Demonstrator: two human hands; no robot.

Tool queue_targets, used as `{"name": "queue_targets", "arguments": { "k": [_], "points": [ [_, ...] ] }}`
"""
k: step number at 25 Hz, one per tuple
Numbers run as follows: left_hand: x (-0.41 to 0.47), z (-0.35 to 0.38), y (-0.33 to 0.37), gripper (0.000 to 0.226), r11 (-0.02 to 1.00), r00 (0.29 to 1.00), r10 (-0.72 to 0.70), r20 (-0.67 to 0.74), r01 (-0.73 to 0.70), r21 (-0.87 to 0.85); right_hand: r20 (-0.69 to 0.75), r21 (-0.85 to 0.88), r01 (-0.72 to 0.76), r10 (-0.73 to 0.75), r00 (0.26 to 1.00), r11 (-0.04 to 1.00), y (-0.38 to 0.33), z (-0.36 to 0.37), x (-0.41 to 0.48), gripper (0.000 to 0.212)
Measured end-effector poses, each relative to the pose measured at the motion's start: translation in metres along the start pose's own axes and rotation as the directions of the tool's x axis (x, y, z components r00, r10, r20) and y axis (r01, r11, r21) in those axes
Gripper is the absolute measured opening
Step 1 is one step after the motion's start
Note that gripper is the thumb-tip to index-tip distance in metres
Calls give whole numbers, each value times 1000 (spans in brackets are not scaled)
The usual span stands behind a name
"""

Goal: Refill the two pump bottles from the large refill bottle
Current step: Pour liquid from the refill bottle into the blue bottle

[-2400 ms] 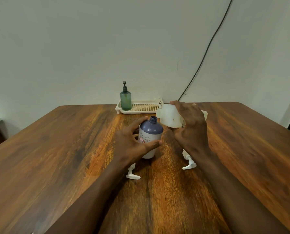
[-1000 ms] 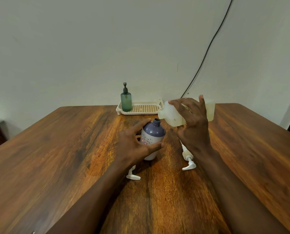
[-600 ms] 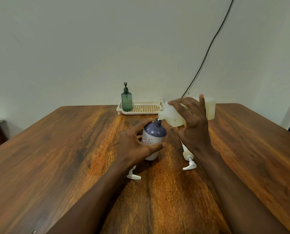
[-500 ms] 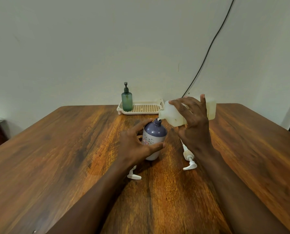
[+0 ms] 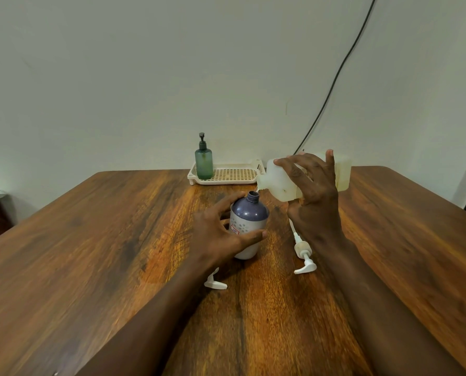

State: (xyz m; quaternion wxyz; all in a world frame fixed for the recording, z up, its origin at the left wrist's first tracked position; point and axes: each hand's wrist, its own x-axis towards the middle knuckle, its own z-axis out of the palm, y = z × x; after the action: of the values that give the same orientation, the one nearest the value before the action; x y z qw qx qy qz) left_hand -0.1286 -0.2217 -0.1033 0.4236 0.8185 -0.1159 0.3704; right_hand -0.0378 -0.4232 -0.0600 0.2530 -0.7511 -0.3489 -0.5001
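Observation:
A purple-topped pump bottle [image 5: 249,213] with its neck open stands upright mid-table, and my left hand [image 5: 221,234] grips its side. My right hand [image 5: 313,196] holds the large translucent refill bottle [image 5: 280,180] tipped on its side, spout pointing left just above the purple bottle's neck. A thin white stream runs from the spout into the neck. Two white pump heads lie on the table: one [image 5: 303,256] below my right hand, one [image 5: 214,283] partly hidden under my left wrist. A green pump bottle [image 5: 204,161] stands in a tray at the back.
The cream perforated tray [image 5: 234,175] sits at the far edge of the wooden table [image 5: 90,253] against the wall. A black cable [image 5: 332,82] runs down the wall behind my right hand. A pale surface shows at the far left edge.
The refill bottle has tipped further over and its spout has come down to the purple bottle's open neck, where liquid now flows. My left hand has stayed on the purple bottle.

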Motion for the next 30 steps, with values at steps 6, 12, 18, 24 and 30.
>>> {"name": "queue_targets", "arguments": {
  "k": [6,12,18,24,30],
  "points": [
    [0,1,-2,86,1000,1000,-9,5,9,-6,1,3,-3,3,1000,1000,-1,0,0,93],
    [-1,1,-1,85,1000,1000,-17,10,17,-3,7,4,-4,4,1000,1000,-1,0,1,93],
    [-1,1,-1,85,1000,1000,-21,3,21,-1,10,0,-3,3,1000,1000,-3,-3,2,91],
    [-1,2,0,85,999,999,-33,-3,33,-4,11,1,0,0,1000,1000,-4,-4,2,90],
    [-1,3,-2,87,999,999,-49,17,49,11,4,-5,2,-2,1000,1000,-3,-3,2,92]
  ]
}}
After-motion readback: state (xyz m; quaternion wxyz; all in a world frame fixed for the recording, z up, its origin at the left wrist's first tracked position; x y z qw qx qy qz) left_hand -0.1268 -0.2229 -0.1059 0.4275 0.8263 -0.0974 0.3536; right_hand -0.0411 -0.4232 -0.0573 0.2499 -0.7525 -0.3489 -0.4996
